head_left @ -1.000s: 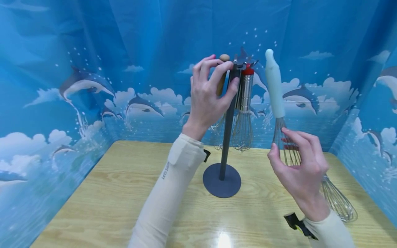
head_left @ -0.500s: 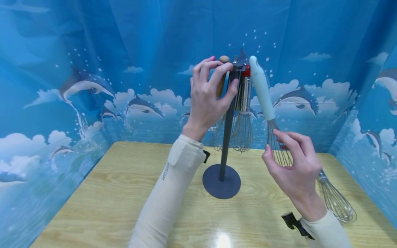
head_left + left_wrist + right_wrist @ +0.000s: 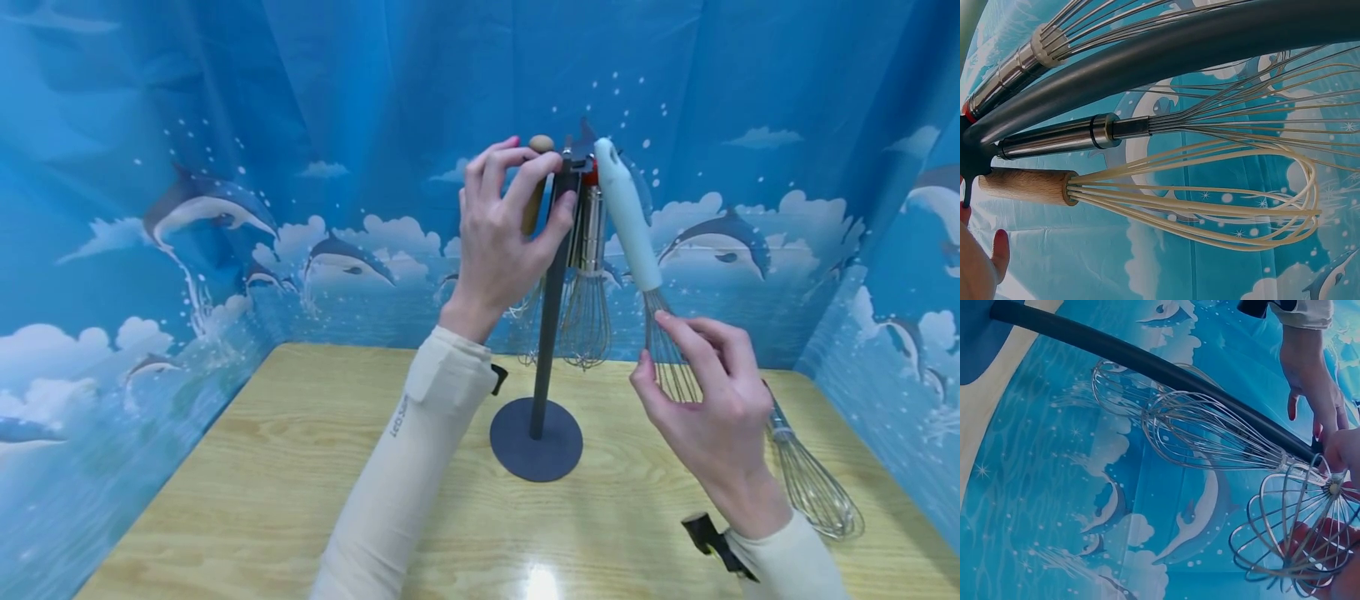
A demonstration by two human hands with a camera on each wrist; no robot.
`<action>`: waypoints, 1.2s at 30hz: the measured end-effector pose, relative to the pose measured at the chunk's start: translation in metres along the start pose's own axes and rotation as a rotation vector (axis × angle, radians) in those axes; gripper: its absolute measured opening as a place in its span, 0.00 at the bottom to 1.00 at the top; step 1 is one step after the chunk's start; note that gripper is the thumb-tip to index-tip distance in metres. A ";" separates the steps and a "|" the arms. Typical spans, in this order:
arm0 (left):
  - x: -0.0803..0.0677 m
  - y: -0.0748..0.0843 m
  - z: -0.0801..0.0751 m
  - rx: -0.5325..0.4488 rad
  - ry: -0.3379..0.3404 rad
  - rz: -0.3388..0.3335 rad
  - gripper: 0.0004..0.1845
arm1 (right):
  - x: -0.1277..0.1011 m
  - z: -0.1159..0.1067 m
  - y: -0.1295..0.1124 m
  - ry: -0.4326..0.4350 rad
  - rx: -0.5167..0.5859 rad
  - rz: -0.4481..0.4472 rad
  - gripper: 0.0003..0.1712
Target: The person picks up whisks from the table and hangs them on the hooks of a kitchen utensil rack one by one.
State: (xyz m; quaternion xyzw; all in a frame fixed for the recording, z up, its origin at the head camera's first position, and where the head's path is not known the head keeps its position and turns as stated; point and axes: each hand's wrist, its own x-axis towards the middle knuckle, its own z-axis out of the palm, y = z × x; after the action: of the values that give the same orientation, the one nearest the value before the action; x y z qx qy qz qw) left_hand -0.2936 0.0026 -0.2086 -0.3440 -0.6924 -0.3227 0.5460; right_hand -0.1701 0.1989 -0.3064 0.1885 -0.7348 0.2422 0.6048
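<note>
A dark grey stand (image 3: 550,325) rises from a round base (image 3: 536,440) on the wooden table. My left hand (image 3: 536,187) grips the pole near its top, thumb against it. From the stand's top hang a steel-handled whisk (image 3: 590,250) and a wooden-handled whisk (image 3: 1022,186). My right hand (image 3: 667,342) pinches the wires of a pale-handled whisk (image 3: 628,221), which is tilted so the handle's tip sits against the stand's top. In the right wrist view those wires (image 3: 1297,540) fan out near my fingers, with the pole (image 3: 1147,362) behind.
Another steel whisk (image 3: 813,487) lies on the table (image 3: 300,467) at the right, behind my right wrist. Blue dolphin-print curtains (image 3: 225,167) close in the table on the left, back and right sides.
My right hand has shifted left and tipped the pale-handled whisk, bringing its handle tip from right of the stand over to the stand's top. The left hand stays put.
</note>
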 end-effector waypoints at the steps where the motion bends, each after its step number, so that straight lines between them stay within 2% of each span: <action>1: 0.000 0.000 0.000 0.001 0.001 0.002 0.18 | 0.000 -0.001 0.000 -0.008 -0.005 -0.001 0.22; 9: 0.000 0.000 -0.001 0.001 0.000 0.000 0.18 | -0.003 -0.005 -0.002 -0.097 -0.065 -0.016 0.24; 21: 0.000 0.000 -0.001 0.009 -0.018 -0.004 0.18 | -0.015 0.016 -0.008 -0.217 -0.021 -0.021 0.30; 27: 0.003 -0.001 -0.006 0.017 -0.061 -0.013 0.17 | -0.021 0.029 -0.013 -0.236 0.047 0.021 0.31; 36: 0.008 -0.002 -0.011 -0.055 -0.065 0.018 0.15 | -0.028 0.036 -0.011 -0.234 0.088 0.019 0.31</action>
State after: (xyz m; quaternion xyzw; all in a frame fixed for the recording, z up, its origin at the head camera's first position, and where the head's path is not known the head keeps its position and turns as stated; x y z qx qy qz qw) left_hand -0.2908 -0.0070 -0.1992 -0.3756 -0.6976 -0.3252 0.5163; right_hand -0.1874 0.1685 -0.3377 0.2348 -0.7909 0.2561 0.5037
